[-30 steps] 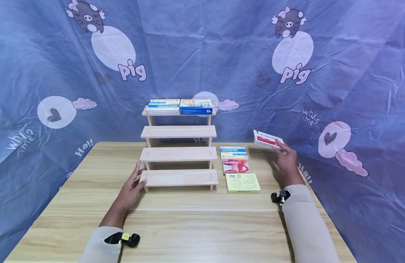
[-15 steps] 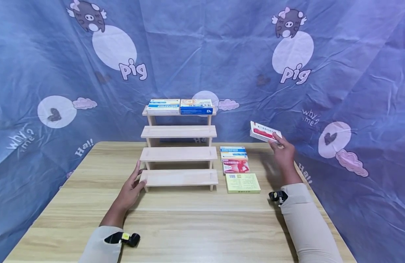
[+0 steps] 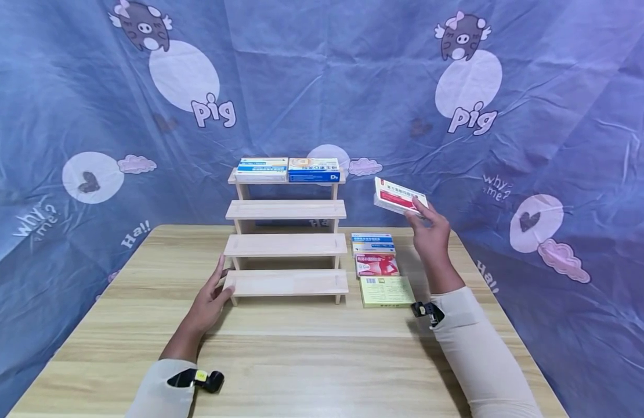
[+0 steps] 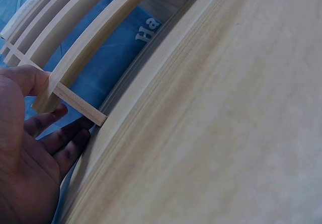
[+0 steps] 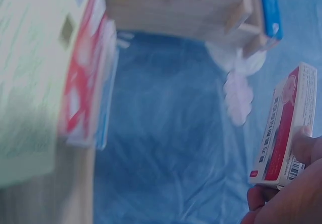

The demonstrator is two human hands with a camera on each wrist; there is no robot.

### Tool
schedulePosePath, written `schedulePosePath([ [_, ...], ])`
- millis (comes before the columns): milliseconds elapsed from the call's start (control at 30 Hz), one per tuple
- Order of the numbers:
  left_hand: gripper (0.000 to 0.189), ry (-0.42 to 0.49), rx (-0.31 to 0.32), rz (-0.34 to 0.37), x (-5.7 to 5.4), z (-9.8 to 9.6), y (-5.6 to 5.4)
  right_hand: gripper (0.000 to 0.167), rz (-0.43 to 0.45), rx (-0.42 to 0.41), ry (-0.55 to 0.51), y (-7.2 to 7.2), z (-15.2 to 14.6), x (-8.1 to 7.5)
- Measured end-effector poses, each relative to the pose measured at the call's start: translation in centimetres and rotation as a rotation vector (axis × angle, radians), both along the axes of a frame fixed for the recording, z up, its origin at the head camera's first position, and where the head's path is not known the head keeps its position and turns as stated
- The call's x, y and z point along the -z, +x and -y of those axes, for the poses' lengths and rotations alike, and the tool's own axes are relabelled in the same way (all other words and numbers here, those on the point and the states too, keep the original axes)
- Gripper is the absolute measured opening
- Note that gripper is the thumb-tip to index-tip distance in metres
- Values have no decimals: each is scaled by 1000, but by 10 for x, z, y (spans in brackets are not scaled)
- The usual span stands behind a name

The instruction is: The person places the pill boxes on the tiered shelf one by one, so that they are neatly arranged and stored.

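My right hand pinches one end of a white medicine box with a red band, held in the air right of the stepped wooden display stand. In the right wrist view the thumb lies on the end of this medicine box. My left hand grips the left end of the stand's lowest step. The left wrist view shows its thumb on that step and the other fingers below. On the top step lie a white, blue and yellow box and a white-and-blue box.
Right of the stand, a blue-and-white box, a red-and-pink box and a yellow-green box lie in a column on the wooden table. A blue patterned cloth hangs close behind the table.
My right hand has carried the white-and-red medicine box up and to the left, nearer the stand. My left hand has stayed at the lowest step.
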State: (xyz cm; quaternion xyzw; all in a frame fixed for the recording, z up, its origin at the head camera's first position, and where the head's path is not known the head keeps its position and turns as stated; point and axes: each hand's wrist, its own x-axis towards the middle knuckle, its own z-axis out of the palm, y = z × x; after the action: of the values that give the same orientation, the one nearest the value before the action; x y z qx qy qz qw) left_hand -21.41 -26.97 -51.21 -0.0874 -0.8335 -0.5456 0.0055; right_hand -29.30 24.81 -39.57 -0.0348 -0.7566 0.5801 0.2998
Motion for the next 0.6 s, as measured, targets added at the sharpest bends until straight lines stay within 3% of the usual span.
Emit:
schedulePosePath([
  [267, 81, -1, 1, 17, -3, 0, 2, 45, -3, -21, -38, 2, 30, -20],
  [600, 82, -9, -3, 10, -4, -2, 2, 46, -113, -54, -65, -5, 67, -42],
])
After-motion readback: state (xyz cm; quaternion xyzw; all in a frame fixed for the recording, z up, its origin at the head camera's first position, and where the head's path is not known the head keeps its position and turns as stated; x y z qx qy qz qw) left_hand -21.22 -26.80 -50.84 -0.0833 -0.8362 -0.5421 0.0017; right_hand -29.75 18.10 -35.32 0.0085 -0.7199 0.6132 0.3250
